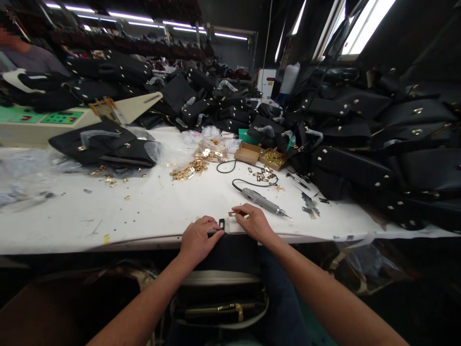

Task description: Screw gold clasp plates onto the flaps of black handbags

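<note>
A black bag (232, 257) lies across my lap, its flap reaching onto the table's front edge. My left hand (198, 240) presses and grips the flap, with thumb and fingers beside a small dark rectangular piece with a slot (222, 224). A pale strip (234, 225) lies right of that piece. Just above it, my right hand (254, 222) is closed, pinching a small gold metal plate (231, 214) with a hole between thumb and fingertips. Below, the bag's mouth shows a gold zipper (219, 310).
A grey electric screwdriver (264, 201) lies behind my right hand, its black cord looping back. Gold fittings (190, 169) are piled mid-table near a cardboard box of small gold parts (272, 158). Black bags (353, 163) are stacked at right. A person (32, 57) is at far left.
</note>
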A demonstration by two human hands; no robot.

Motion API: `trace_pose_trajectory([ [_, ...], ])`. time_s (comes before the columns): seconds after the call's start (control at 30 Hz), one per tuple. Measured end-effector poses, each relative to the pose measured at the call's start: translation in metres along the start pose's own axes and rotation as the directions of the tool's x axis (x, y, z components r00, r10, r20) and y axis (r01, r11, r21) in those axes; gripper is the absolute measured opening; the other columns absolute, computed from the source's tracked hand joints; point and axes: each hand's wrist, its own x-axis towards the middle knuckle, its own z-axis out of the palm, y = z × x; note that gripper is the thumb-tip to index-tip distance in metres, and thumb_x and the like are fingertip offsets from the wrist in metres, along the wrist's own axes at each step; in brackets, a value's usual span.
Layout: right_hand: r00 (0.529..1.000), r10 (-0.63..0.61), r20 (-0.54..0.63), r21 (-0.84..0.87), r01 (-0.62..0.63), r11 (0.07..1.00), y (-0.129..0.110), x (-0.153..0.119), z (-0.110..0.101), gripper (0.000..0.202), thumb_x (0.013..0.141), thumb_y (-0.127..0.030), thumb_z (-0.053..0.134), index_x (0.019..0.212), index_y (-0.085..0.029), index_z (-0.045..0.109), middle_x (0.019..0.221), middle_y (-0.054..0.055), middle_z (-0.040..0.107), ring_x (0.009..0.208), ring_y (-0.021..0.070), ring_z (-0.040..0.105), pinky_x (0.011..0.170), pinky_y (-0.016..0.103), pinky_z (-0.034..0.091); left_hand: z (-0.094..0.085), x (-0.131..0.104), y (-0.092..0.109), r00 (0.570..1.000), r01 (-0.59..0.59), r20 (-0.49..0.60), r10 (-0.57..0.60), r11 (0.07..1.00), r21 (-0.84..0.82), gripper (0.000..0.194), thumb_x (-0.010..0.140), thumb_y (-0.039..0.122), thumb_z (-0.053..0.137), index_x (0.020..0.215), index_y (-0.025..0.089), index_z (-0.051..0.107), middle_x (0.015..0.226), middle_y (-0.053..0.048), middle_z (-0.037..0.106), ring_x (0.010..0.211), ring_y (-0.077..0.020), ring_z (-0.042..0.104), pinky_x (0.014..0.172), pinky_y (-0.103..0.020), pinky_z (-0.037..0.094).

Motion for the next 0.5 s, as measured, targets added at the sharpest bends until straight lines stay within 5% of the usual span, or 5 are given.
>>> trace_pose_trajectory([
  [0.1, 0.994, -0.061, 0.088, -0.341, 0.087, 0.936, -0.002, 0.000, 0.000, 0.015, 0.087, -0.024, 0.061, 0.091, -0.025, 0.076, 0.096, 0.005, 0.074, 0.097, 0.0208, 0.064, 0.086, 0.030, 0.046, -0.001, 0.003, 0.004, 0.999, 0.047, 0.026, -0.048, 0.998, 0.028, 0.013, 0.089, 0.037, 0.064, 0.088, 0.029, 0.075, 0.105, 0.001, 0.069, 0.097, -0.0183, 0.064, 0.085, -0.031, 0.046],
  [0.2, 0.985, -0.028, 0.170, -0.464, 0.105, 0.880, -0.002, 0.005, -0.003, 0.014, 0.087, -0.026, 0.063, 0.093, -0.025, 0.076, 0.092, 0.006, 0.074, 0.095, 0.0228, 0.064, 0.082, 0.031, 0.046, -0.002, 0.005, 0.006, 0.996, 0.078, 0.028, -0.080, 0.995, 0.061, 0.018, 0.088, 0.039, 0.066, 0.099, 0.027, 0.072, 0.108, 0.000, 0.068, 0.098, -0.0196, 0.064, 0.084, -0.031, 0.046],
  [0.33, 0.974, -0.028, 0.227, -0.360, 0.111, 0.926, 0.002, 0.013, -0.002, 0.031, 0.088, -0.022, 0.061, 0.115, -0.025, 0.074, 0.105, 0.006, 0.075, 0.098, 0.0220, 0.065, 0.086, 0.031, 0.046, -0.004, 0.008, 0.006, 0.991, 0.119, 0.050, -0.124, 0.988, 0.098, 0.041, 0.087, 0.044, 0.066, 0.123, 0.024, 0.064, 0.115, -0.003, 0.066, 0.098, -0.0213, 0.065, 0.081, -0.031, 0.046],
  [0.5, 0.991, 0.041, 0.127, -0.123, -0.026, 0.992, 0.001, 0.018, 0.011, 0.022, 0.084, -0.023, 0.066, 0.103, -0.023, 0.077, 0.090, 0.002, 0.076, 0.083, 0.0177, 0.068, 0.079, 0.027, 0.049, -0.010, 0.016, 0.003, 0.975, 0.169, 0.132, -0.177, 0.983, 0.074, 0.042, 0.086, 0.048, 0.065, 0.123, 0.027, 0.066, 0.117, -0.002, 0.066, 0.101, -0.0212, 0.066, 0.079, -0.030, 0.046],
])
